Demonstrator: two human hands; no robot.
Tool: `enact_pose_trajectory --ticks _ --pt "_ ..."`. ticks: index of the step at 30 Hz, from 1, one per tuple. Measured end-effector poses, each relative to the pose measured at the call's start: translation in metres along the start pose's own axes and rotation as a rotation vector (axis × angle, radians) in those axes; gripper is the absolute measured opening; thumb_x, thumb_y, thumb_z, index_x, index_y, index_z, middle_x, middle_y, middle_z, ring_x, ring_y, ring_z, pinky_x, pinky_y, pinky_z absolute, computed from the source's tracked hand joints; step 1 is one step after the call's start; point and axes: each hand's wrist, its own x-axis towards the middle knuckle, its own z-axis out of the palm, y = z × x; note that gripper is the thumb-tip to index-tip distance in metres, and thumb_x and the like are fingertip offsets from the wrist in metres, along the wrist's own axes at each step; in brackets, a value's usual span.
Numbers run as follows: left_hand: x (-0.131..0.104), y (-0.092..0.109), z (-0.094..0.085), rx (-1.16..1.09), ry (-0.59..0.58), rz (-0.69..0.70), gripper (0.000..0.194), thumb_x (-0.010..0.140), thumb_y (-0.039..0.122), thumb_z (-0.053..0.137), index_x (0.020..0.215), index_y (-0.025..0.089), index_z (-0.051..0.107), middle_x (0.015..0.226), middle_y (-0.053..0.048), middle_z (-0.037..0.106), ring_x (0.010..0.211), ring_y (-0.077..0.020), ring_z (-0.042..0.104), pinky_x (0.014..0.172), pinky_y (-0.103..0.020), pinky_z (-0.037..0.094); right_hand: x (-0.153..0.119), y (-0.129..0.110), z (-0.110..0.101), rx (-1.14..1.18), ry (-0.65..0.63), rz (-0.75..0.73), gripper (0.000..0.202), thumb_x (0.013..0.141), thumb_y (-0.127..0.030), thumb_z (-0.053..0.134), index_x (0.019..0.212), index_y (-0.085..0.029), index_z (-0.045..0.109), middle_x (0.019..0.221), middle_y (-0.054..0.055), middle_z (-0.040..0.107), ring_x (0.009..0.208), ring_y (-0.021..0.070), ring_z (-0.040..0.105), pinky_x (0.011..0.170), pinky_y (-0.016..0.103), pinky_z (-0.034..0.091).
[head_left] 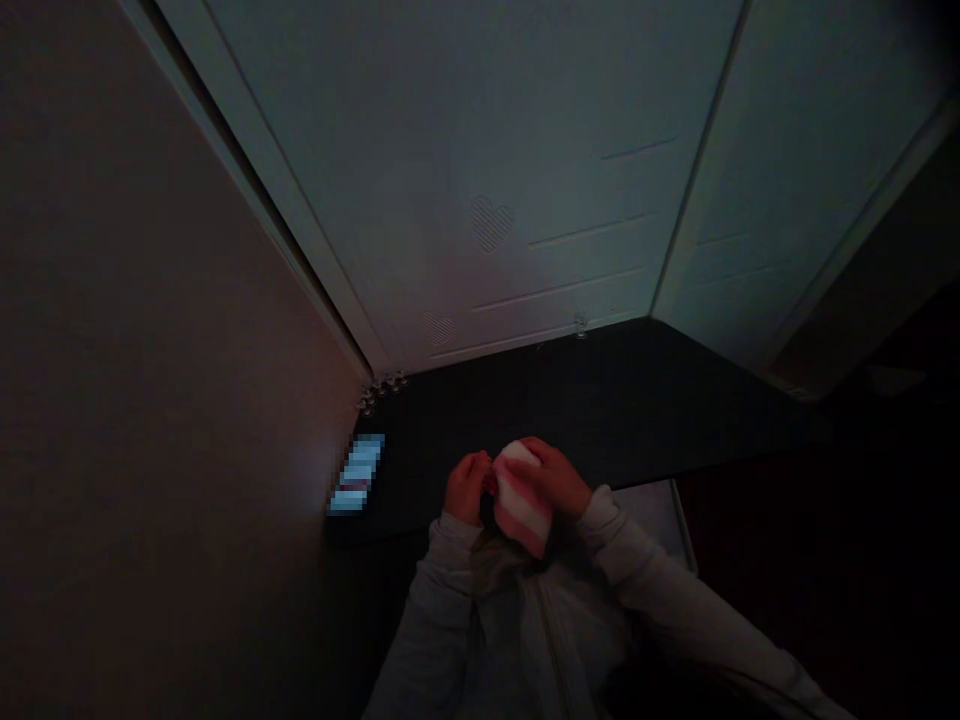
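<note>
A soft pink-and-white striped cloth (523, 505) hangs from my right hand (555, 478), whose fingers are closed round its upper part. Just to its left, my left hand (466, 488) is closed in a pinch on a small dark red, shiny thing (490, 476), too dim to name. The cloth touches or nearly touches that red thing; I cannot tell which. Both hands are above the front edge of the dark table (600, 410).
A lit phone-like screen (357, 475), blurred out, lies at the table's left end. Several small shiny figures (382, 386) stand in the back left corner, and another small clear figure (580, 325) at the back edge. White panels (487, 120) rise behind; a wall (187, 350) borders the left.
</note>
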Motion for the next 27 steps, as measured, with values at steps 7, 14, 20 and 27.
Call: enact_pose_trajectory --ticks 7,14,20,27 --pt "0.0015 -0.0005 -0.0005 -0.028 0.018 -0.001 0.035 0.065 0.050 0.050 0.064 0.015 0.049 0.047 0.005 0.046 0.040 -0.0065 0.043 0.040 -0.019 0.033 -0.0003 0.0004 0.0010 0.028 -0.026 0.001 0.024 0.067 -0.033 0.054 0.084 -0.016 0.056 0.082 0.002 0.056 0.077 0.0148 0.050 0.069 0.026 0.040" --pt "0.0033 -0.0038 -0.0023 -0.071 0.023 -0.014 0.036 0.065 0.050 0.050 0.064 0.014 0.048 0.046 0.005 0.047 0.037 -0.0063 0.043 0.037 -0.019 0.032 -0.0001 0.0038 0.0006 0.024 -0.010 -0.047 0.027 0.067 -0.031 0.056 0.090 -0.016 0.056 0.097 0.005 0.053 0.090 0.0165 0.049 0.080 0.028 0.037" --pt "0.0035 -0.0052 -0.0024 -0.086 0.005 -0.015 0.034 0.068 0.048 0.048 0.067 0.014 0.048 0.047 0.004 0.048 0.038 -0.0068 0.044 0.036 -0.019 0.032 -0.0007 0.0009 -0.0003 0.038 -0.030 -0.019 0.027 0.069 -0.031 0.053 0.091 -0.017 0.056 0.094 0.005 0.056 0.087 0.0165 0.050 0.077 0.028 0.038" --pt "-0.0003 -0.0032 -0.0040 -0.093 -0.039 0.038 0.036 0.066 0.034 0.057 0.095 0.016 0.047 0.062 0.001 0.056 0.050 -0.0079 0.050 0.049 -0.021 0.038 -0.0005 0.0023 -0.0004 0.050 0.015 0.054 0.026 0.071 -0.035 0.048 0.088 -0.016 0.056 0.084 0.004 0.059 0.078 0.0159 0.052 0.069 0.027 0.040"
